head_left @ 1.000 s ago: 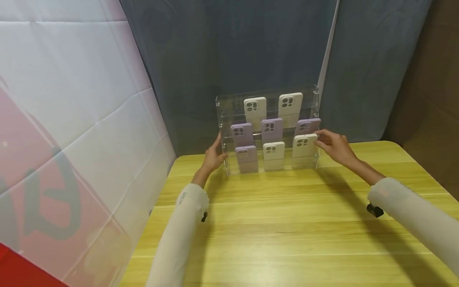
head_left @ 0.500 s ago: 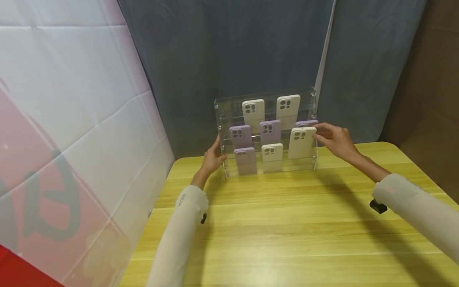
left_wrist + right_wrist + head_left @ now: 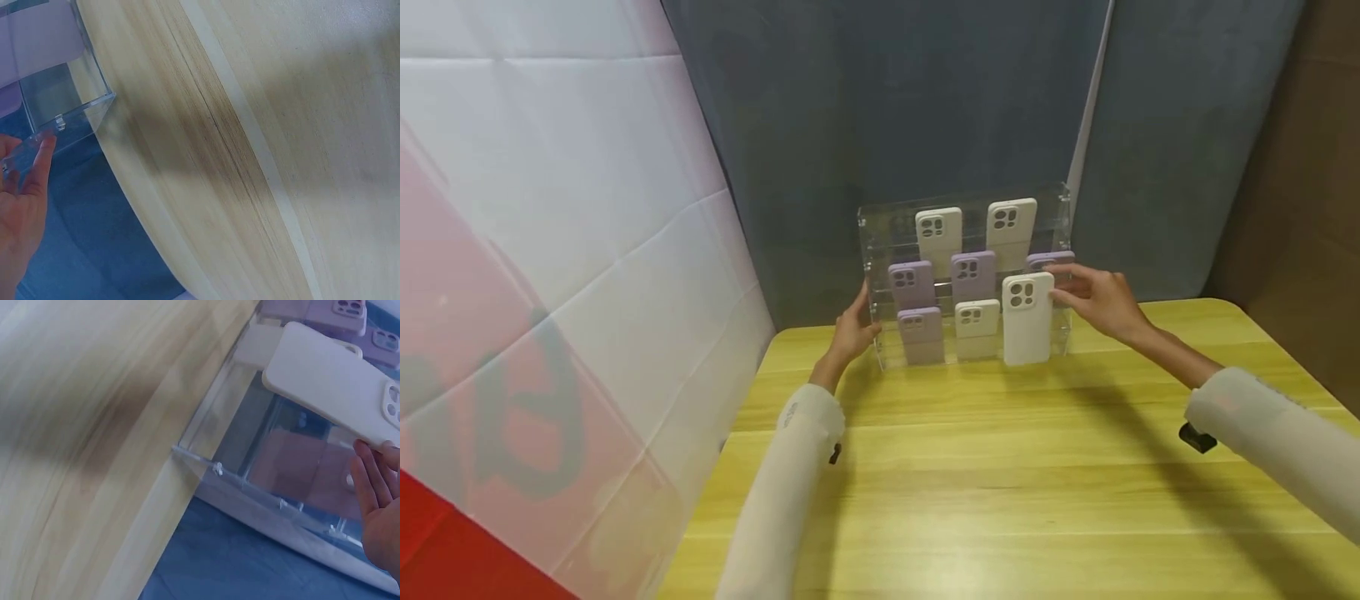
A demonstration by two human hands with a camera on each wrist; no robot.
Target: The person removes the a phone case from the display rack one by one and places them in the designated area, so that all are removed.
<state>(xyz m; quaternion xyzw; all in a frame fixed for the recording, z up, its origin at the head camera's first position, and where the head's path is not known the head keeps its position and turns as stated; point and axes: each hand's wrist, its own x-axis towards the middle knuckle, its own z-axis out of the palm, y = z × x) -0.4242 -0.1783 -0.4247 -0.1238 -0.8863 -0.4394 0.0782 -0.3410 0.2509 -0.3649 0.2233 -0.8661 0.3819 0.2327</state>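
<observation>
A clear acrylic display rack [image 3: 889,223] with stepped tiers stands at the back of the table, bearing several white and lilac phone cases. My left hand [image 3: 852,335] grips the rack's left side panel; in the left wrist view the thumb of that hand [image 3: 25,209] lies against the clear edge. With my right hand [image 3: 1105,304] I pinch a white phone case [image 3: 1028,329] by its upper right edge. This case is in front of the rack's lower right, overlapping it. In the right wrist view the same white case [image 3: 331,381] is tilted, out of its slot, above the clear tiers.
Behind the rack hangs a dark grey-blue curtain [image 3: 880,100]. A white printed fabric wall [image 3: 587,167] runs along the left and a brown panel [image 3: 1300,167] along the right. The wood-grain table [image 3: 1000,467] spreads out in front of the rack.
The white phone case has come up out of the bottom tier's right slot and forward off the rack, in my right hand's pinch. My left hand has stayed on the rack's side.
</observation>
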